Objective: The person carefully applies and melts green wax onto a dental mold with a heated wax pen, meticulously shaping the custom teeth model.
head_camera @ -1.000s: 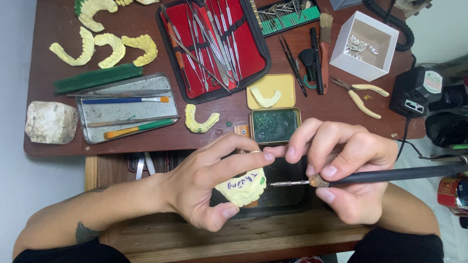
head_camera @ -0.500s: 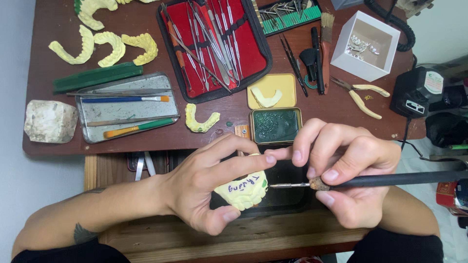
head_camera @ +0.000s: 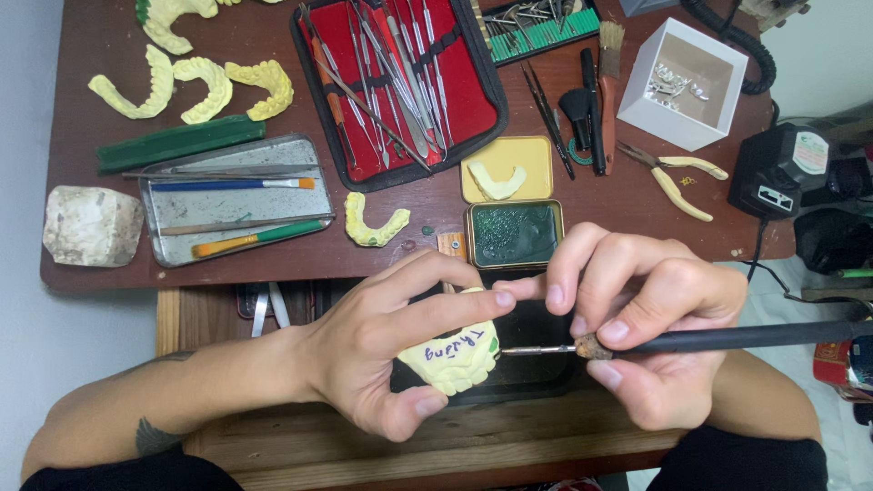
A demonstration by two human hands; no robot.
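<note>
Barely anything's shifting — left hand still gripping the yellow dental cast, right hand pinching the black-handled tool, tip staying put at its right edge.

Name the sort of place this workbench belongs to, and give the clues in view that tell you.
Probably a dental technician's bench: yellow tooth-arch casts lie about, a red case of metal hand instruments is open, and the left hand holds a cast against a heated-looking tool in the right hand.

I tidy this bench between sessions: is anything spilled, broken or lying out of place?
Nothing looks spilled or broken. Only loose bits stand out: one yellow dental cast lies alone by the green tin, apart from the other casts, and the pliers lie loose near the white box.
</note>
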